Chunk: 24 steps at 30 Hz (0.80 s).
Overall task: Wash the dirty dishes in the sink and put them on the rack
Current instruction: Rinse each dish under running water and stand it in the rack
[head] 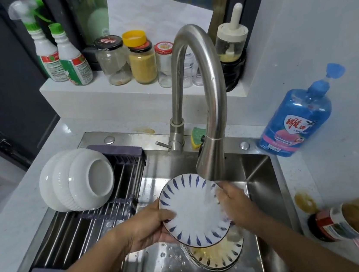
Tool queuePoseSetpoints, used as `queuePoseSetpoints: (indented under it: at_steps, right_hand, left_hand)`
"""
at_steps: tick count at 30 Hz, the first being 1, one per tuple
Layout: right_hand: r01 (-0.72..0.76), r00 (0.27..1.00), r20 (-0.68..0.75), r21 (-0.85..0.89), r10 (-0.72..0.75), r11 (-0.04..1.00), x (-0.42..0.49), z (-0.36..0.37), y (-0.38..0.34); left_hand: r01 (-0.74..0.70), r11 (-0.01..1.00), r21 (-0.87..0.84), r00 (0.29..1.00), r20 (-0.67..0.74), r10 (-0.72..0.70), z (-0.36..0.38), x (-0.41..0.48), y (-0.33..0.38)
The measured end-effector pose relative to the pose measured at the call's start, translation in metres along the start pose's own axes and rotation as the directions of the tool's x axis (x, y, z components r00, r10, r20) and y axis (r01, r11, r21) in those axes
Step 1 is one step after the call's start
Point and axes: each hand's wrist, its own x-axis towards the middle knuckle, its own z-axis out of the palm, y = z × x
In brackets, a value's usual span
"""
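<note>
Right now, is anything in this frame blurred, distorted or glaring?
Head view: motion blur smears the right hand against the plate and the jar at lower right; wide-angle bending curves the sink edges; soft highlights on the faucet, no harsh glare.

The rack [73,234] lay across the left of the sink [261,184], bowls [77,180] on it. A plate [192,209] was under the faucet [202,88], above stacked plates [218,255] in the sink. A soap bottle [296,119] stood right.

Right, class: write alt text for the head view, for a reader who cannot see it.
A left hand grips a blue-patterned plate under the faucet over a sink, the right hand touching its opposite edge. Dirty plates lie below; three white bowls sit on the rack.
</note>
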Motion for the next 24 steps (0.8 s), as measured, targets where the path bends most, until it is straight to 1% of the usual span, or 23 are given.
queuePoseSetpoints:
  at_steps: [1, 3, 5, 6, 8, 11, 14, 16, 17, 20, 22, 24]
  right_hand:
    - [-0.046, 0.996, 0.072, 0.012, 0.045, 0.999, -0.002, -0.004, -0.002]
    - [-0.218, 0.955, 0.226, 0.1, 0.191, 0.971, -0.006, -0.007, 0.002]
    - [-0.374, 0.894, 0.323, 0.162, 0.309, 0.913, -0.008, -0.008, 0.007]
    - [-0.454, 0.857, 0.358, 0.183, 0.37, 0.872, -0.009, -0.007, 0.007]
    - [-0.598, 0.768, 0.427, 0.212, 0.478, 0.773, -0.01, -0.003, 0.003]
    - [-0.713, 0.671, 0.503, 0.234, 0.545, 0.661, -0.011, 0.001, -0.012]
    - [-0.772, 0.613, 0.576, 0.289, 0.541, 0.567, -0.012, 0.005, -0.028]
    - [-0.785, 0.613, 0.612, 0.397, 0.5, 0.475, -0.011, 0.011, -0.034]
    - [-0.778, 0.624, 0.618, 0.44, 0.478, 0.448, -0.012, 0.015, -0.036]
    - [-0.745, 0.665, 0.595, 0.483, 0.451, 0.461, -0.016, 0.042, -0.041]
    - [-0.717, 0.697, 0.549, 0.527, 0.461, 0.457, -0.02, 0.063, -0.048]
    - [-0.675, 0.736, 0.493, 0.582, 0.464, 0.452, -0.023, 0.08, -0.055]
  left_hand:
    - [0.027, 1.0, -0.001, 1.0, -0.002, -0.027, -0.001, 0.0, 0.001]
    - [0.047, 0.999, -0.018, 0.999, -0.008, -0.047, 0.0, -0.004, 0.003]
    - [-0.001, 1.0, -0.02, 1.0, -0.022, 0.001, 0.0, -0.011, 0.006]
    - [-0.049, 0.997, 0.051, 0.999, -0.019, 0.05, -0.002, -0.016, 0.007]
    - [-0.168, 0.957, 0.236, 0.986, 0.054, 0.159, -0.011, -0.027, 0.011]
    - [-0.289, 0.863, 0.414, 0.957, 0.159, 0.243, -0.031, -0.039, 0.017]
    - [-0.391, 0.792, 0.468, 0.918, 0.141, 0.37, -0.044, -0.045, 0.024]
    - [-0.404, 0.791, 0.458, 0.912, 0.134, 0.388, -0.053, -0.05, 0.03]
    - [-0.404, 0.799, 0.444, 0.913, 0.142, 0.383, -0.058, -0.053, 0.032]
    - [-0.382, 0.857, 0.347, 0.924, 0.114, 0.366, -0.072, -0.061, 0.037]
    - [-0.366, 0.891, 0.268, 0.93, 0.064, 0.362, -0.081, -0.066, 0.041]
    - [-0.341, 0.91, 0.234, 0.938, 0.022, 0.346, -0.091, -0.071, 0.044]
